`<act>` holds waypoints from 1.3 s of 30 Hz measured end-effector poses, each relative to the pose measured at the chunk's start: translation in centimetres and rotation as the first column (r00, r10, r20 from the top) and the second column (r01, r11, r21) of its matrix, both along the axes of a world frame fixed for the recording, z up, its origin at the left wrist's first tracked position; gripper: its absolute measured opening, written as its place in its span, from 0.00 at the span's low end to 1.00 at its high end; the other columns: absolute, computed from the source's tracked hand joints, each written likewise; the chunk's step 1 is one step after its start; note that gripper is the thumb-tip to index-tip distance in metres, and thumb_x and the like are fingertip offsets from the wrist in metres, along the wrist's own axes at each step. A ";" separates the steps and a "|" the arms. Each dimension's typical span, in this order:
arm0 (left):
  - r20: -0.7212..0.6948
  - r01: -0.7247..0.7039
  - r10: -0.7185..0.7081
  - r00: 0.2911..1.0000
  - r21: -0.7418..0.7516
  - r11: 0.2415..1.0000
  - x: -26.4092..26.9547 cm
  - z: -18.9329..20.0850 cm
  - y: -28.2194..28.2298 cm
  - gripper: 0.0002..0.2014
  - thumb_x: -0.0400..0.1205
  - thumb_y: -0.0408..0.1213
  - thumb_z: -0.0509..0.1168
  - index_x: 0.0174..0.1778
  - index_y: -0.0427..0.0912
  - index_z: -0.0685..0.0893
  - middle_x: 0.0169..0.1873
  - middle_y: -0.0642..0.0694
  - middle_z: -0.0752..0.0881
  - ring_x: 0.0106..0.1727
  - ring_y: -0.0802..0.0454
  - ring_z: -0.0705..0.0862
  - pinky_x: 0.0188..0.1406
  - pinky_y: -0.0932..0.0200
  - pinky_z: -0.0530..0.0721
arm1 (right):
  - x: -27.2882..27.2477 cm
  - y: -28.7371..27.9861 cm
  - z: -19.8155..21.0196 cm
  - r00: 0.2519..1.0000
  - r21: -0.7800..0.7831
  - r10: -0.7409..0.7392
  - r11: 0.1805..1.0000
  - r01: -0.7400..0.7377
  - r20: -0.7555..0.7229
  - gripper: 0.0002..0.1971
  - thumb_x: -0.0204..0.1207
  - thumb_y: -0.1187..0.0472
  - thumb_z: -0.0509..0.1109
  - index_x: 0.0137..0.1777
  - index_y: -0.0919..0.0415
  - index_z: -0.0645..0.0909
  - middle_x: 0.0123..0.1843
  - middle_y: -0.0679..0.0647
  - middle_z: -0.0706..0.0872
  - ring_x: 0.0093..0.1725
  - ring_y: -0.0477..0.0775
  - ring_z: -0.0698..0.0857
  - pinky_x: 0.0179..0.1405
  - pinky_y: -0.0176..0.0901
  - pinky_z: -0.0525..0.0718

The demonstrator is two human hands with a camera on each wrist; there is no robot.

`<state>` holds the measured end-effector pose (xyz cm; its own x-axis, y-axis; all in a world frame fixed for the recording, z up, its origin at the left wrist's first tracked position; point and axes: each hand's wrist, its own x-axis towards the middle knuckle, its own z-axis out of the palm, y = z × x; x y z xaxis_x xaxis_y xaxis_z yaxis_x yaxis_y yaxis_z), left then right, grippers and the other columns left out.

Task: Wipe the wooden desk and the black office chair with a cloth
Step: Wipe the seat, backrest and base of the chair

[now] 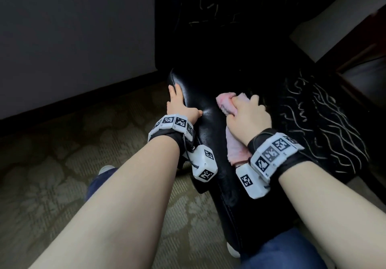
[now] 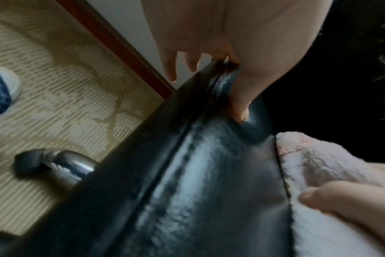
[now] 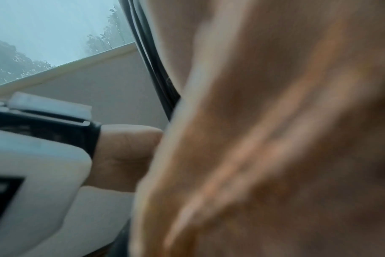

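Black office chair [image 1: 211, 106]: smooth, glossy leather-like upholstery with a stitched seam, catching pale highlights. Cloth [image 2: 319, 167]: pale pink, fluffy terry pile, matt. Chair base leg [image 2: 73, 165]: polished chrome-like metal, mirror-bright, tipped with a matt black castor [image 2: 26, 163]. Carpet [image 1: 62, 164]: low woven pile, beige-olive, dull, patterned. Dark fabric [image 1: 321, 126] beside the chair: matt black, threaded with pale wavy lines. Skirting [image 2: 121, 47]: reddish-brown wood, slightly sheened.

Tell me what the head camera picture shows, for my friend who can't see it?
A person's right hand presses a pink cloth onto the top of a shiny black office chair. The left hand holds the chair's edge steady, above a patterned carpet.
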<state>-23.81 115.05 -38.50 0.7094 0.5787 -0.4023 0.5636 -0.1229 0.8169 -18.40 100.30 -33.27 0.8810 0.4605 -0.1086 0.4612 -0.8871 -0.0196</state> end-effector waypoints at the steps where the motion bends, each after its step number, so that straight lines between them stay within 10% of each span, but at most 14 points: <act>1: 0.005 -0.008 0.008 1.000 -0.009 1.000 0.0 -0.1 -0.1 0.52 0.74 0.35 0.74 0.84 0.49 0.42 0.83 0.54 0.38 0.83 0.40 0.50 0.81 0.47 0.58 | 0.0 0.1 -0.1 1.000 -0.003 -0.003 1.000 0.004 0.014 0.23 0.76 0.60 0.60 0.72 0.54 0.69 0.62 0.62 0.71 0.57 0.69 0.76 0.44 0.50 0.71; 15: 0.019 -0.017 0.017 1.000 0.008 1.000 1.0 -0.6 0.4 0.50 0.75 0.32 0.73 0.84 0.49 0.44 0.83 0.54 0.39 0.84 0.49 0.51 0.79 0.56 0.57 | 7.3 5.6 -0.2 0.994 0.108 -0.086 0.990 0.093 -0.070 0.19 0.77 0.55 0.62 0.68 0.48 0.75 0.69 0.63 0.67 0.63 0.69 0.75 0.51 0.51 0.76; 26: -0.290 0.259 -0.139 0.947 0.433 0.863 -1.5 2.1 -4.8 0.31 0.85 0.43 0.59 0.83 0.48 0.53 0.84 0.47 0.44 0.84 0.41 0.45 0.76 0.47 0.61 | -1.2 -4.1 0.5 0.986 0.117 0.017 0.993 0.003 -0.168 0.20 0.77 0.56 0.59 0.69 0.47 0.71 0.59 0.56 0.68 0.53 0.61 0.73 0.42 0.49 0.73; 34: -0.480 0.555 -0.335 0.811 0.450 0.700 -6.5 4.0 -13.2 0.34 0.83 0.45 0.62 0.82 0.41 0.57 0.83 0.41 0.51 0.83 0.41 0.48 0.80 0.42 0.51 | -8.2 -13.3 1.2 0.961 0.073 -0.083 0.992 0.106 -0.263 0.21 0.76 0.57 0.57 0.69 0.41 0.69 0.57 0.55 0.67 0.52 0.58 0.73 0.46 0.51 0.79; 39: -0.557 0.532 -0.264 0.788 0.400 0.746 -7.0 5.1 -17.2 0.40 0.80 0.50 0.66 0.82 0.40 0.54 0.81 0.40 0.52 0.82 0.44 0.52 0.77 0.48 0.57 | -9.1 -16.6 1.4 0.956 0.085 -0.040 0.994 0.068 -0.292 0.23 0.74 0.57 0.60 0.69 0.38 0.70 0.58 0.53 0.66 0.55 0.58 0.74 0.49 0.51 0.81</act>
<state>-30.77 97.82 -33.42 0.7421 0.4908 -0.4566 0.6318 -0.7396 0.2319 -27.45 83.67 -31.91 0.8418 0.4335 -0.3215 0.3753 -0.8983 -0.2286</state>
